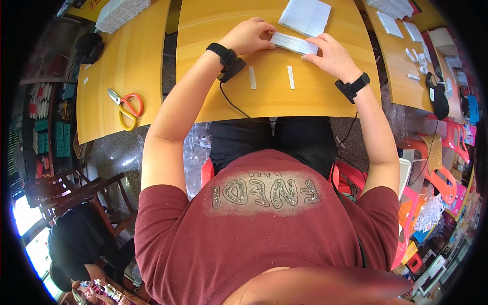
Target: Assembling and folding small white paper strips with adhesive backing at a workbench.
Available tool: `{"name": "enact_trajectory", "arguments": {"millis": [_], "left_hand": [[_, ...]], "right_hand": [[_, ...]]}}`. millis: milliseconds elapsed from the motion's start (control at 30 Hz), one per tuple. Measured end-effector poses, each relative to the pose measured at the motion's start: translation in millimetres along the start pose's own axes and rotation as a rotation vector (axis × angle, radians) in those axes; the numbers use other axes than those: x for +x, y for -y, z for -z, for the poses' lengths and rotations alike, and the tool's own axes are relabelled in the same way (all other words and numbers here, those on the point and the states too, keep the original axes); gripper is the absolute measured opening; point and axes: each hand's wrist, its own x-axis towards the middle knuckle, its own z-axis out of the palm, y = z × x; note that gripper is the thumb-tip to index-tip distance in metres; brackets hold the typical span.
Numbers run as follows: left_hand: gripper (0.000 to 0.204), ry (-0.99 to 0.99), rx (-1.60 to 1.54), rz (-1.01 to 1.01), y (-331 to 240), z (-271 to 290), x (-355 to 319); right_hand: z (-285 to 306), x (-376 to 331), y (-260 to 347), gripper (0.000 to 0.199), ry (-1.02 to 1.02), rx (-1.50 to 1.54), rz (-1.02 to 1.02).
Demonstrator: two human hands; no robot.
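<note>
A small bundle of thin white strips point(294, 43) lies crosswise over the wooden table, one end in each hand. My left hand point(250, 36) pinches its left end between thumb and fingers. At its right end, my right hand point(333, 55) grips it the same way. Just beyond the bundle sits a larger stack of white strips point(305, 16), close to my right fingers. Nearer to me, two single white strips lie apart on the table, a left strip point(252, 78) and a right strip point(291, 77). What the strips are made of cannot be told.
On the left table point(101, 109) lie scissors point(125, 108) with red and yellow handles, plus a black object point(89, 48) and a white stack point(122, 15). The right table point(401, 86) bears white pieces and a black cap-like item point(437, 96). Cables hang from my wristbands. Someone in dark clothes point(84, 239) bends at lower left.
</note>
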Motion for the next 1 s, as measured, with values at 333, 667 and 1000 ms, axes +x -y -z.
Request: {"name": "enact_trajectory", "arguments": {"millis": [333,667,1000], "left_hand": [[0.046,0.036,-0.068,0.059,6.6,2.4,22.4],[0.059,-0.014,0.163,0.023,15.5,-2.8,25.4],[0.051,-0.002,0.080,0.035,9.2,-6.6,24.1]], "right_hand": [[3.2,8.0,0.2,0.053,-0.033,0.070,-0.105],[17.8,6.1,-7.6,0.069,0.009,0.069,-0.323],[8.6,3.8,-11.9,0.069,-0.061,0.221,-0.353]]}}
